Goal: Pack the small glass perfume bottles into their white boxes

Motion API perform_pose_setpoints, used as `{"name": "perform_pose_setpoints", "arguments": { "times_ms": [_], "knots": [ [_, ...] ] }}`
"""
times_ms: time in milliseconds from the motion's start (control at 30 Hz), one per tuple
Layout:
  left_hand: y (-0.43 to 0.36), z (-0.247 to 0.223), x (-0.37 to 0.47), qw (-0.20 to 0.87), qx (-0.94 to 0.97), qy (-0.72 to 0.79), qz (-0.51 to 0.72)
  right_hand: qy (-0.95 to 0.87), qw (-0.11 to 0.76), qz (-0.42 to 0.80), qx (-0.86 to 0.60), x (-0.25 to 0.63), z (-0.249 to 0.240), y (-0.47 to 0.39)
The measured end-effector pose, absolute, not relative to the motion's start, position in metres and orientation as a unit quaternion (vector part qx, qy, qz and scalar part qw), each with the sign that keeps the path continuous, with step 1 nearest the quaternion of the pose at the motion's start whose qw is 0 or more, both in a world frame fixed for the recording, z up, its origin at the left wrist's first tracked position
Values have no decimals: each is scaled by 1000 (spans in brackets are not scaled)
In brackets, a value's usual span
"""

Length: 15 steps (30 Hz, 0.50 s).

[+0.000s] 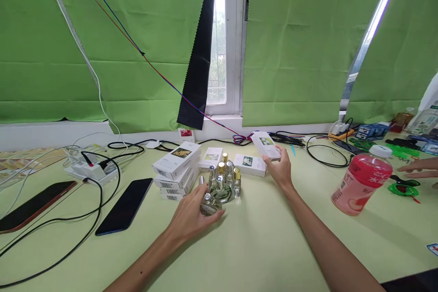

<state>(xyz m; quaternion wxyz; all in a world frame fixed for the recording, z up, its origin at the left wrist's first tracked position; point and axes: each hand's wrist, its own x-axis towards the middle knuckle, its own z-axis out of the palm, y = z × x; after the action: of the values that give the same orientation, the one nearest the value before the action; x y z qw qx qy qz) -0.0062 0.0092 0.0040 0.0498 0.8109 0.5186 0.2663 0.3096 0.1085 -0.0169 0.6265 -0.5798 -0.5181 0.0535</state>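
1. On a counter (253, 246), a person's left grip (190, 212) is cupping a glass bottle (209, 206), thumb and fingers bending around its sides, at the near-left edge of the clustered bottles (226, 191).
2. Beyond and right of the bottles, the right grip (280, 169) is pinching a white box (266, 145) between thumb and fingertips; whether the box is touching the counter is impossible to tell.
3. A flat box (251, 165) is lying behind and right of the bottles, a rear box (210, 157) is lying behind and left, and a stack (176, 166) is standing left.
4. With the bottles standing so close, a sideways nudge from the left grip could be toppling several.
5. A loosening pinch could be dropping the white box onto the flat box.
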Motion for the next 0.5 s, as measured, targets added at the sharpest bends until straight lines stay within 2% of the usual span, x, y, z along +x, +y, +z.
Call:
{"name": "perform_pose_setpoints", "arguments": {
  "times_ms": [200,500],
  "knots": [
    [9,4,-5,45,814,520,255,-594,595,68,-537,306,-22,110],
    [9,4,-4,56,812,518,262,-659,478,171,-555,312,-41,119]
  ]
}}
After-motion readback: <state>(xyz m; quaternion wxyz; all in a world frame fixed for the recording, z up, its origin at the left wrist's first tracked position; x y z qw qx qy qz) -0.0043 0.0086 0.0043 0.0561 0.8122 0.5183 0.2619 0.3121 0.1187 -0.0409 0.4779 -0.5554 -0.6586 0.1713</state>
